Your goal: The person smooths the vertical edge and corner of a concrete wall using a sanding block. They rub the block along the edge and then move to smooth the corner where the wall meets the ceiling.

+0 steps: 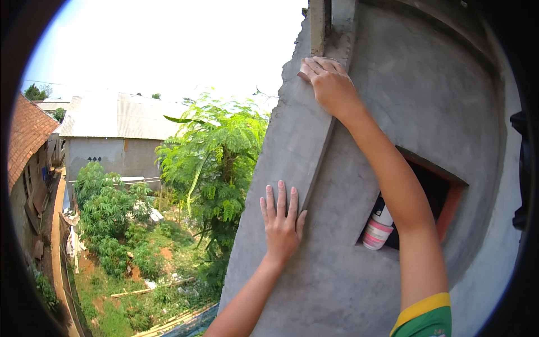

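My right hand [328, 84] is closed on a small pale, brownish pad, perhaps sandpaper [303, 70], pressed to the upper part of the raised grey concrete band [293, 135], just below a narrow upright post [317, 25]. Much of the pad is hidden under my fingers. Lower down, my left hand [281, 224] lies flat on the same band with its fingers stretched out. To the right, a white plastic container with pink bands [377, 231] stands in a square recess with an orange-red side [453, 208], partly behind my right arm.
The wall's rough left edge borders a drop to a yard [151, 253] with trees [210, 163], scattered planks and a narrow path [59, 236]. Houses with metal [95, 118] and tiled roofs [31, 132] stand beyond. A curved recessed wall [471, 112] is at the right.
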Motion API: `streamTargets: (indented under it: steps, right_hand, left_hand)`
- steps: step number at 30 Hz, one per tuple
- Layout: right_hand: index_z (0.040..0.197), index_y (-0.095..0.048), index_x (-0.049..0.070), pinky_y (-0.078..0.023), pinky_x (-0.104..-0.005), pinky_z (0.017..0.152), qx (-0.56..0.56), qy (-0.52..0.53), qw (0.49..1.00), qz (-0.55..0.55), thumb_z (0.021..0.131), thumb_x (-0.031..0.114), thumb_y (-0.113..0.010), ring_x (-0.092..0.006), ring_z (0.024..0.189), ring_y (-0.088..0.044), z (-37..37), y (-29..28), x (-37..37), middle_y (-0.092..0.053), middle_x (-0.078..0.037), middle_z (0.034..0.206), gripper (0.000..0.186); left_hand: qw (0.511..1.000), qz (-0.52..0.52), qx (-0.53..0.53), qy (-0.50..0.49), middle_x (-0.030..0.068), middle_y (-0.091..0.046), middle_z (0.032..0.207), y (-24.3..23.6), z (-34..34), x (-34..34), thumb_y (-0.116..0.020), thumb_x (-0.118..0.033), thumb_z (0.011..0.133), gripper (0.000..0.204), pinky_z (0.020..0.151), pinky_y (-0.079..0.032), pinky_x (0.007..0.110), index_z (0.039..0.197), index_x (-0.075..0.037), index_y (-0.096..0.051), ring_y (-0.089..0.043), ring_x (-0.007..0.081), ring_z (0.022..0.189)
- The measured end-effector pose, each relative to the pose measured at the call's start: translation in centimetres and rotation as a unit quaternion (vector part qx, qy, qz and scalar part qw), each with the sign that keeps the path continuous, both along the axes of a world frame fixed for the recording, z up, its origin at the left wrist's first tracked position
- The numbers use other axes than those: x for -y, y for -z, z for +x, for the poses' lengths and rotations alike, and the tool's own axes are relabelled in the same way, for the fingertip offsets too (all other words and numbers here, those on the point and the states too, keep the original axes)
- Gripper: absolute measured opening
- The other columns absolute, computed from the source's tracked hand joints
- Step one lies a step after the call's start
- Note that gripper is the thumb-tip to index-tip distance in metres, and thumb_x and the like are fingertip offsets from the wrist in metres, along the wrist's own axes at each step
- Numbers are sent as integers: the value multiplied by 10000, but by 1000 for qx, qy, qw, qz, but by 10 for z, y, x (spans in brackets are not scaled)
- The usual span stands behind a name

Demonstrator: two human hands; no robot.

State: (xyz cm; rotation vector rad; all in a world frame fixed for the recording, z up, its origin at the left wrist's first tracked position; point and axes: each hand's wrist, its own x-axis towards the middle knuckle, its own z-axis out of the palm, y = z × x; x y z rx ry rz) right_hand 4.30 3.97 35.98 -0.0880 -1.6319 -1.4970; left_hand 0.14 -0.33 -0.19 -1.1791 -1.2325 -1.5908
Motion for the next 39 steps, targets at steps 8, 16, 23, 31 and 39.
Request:
streamTargets:
  steps: [8, 16, 23, 31, 39]
  right_hand:
    - [1389, -726, 53, -459, -440, 1203, 11, -6, 1000, 1, 1095, 217, -596, -274, 1402, -613, 6, 15, 12, -709, -83, 1461, 361]
    - [1378, -725, 37, -478, -421, 1183, 55, -28, 997, -42, 1097, 249, -601, -276, 1359, -651, 7, 44, 17, -744, -111, 1389, 373]
    - [1245, -807, 61, -567, -454, 1046, 168, -99, 897, -396, 1056, 134, -659, -322, 1209, -736, 24, 108, 35, -796, -158, 1247, 251]
    - [1094, -804, 37, -594, -339, 806, 184, -256, 753, -578, 852, 210, -911, -195, 850, -776, 73, 146, 66, -795, -131, 884, 315]
    - [1554, -486, 25, -439, -501, 1219, -13, -266, 899, -348, 943, 361, -869, -387, 1468, -524, 89, 143, 26, -553, -223, 1555, 796]
  left_hand:
    - [1000, 2, -1, 2, 242, -339, 1758, 2, 0, -2, -697, -234, 1048, 658, 1288, -215, 681, 1643, -52, -484, -250, 529, 1627]
    - [1000, 10, -9, -12, 243, -352, 1749, 1, -2, -4, -683, -271, 1055, 645, 1272, -251, 696, 1635, -56, -497, -266, 547, 1612]
    - [997, -18, -25, 75, 263, -454, 1664, -13, -22, 29, -737, -254, 1028, 644, 1262, -331, 606, 1588, -12, -531, -379, 517, 1549]
    - [892, -60, 23, 446, 236, -724, 1397, -96, -62, 80, -808, -132, 990, 430, 1186, -467, 442, 1362, 63, -717, -656, 351, 1371]
    - [987, 152, -51, -4, 283, -770, 1248, -197, -94, 64, -709, -46, 1029, 224, 700, -598, 387, 887, 126, -733, -798, 343, 810]
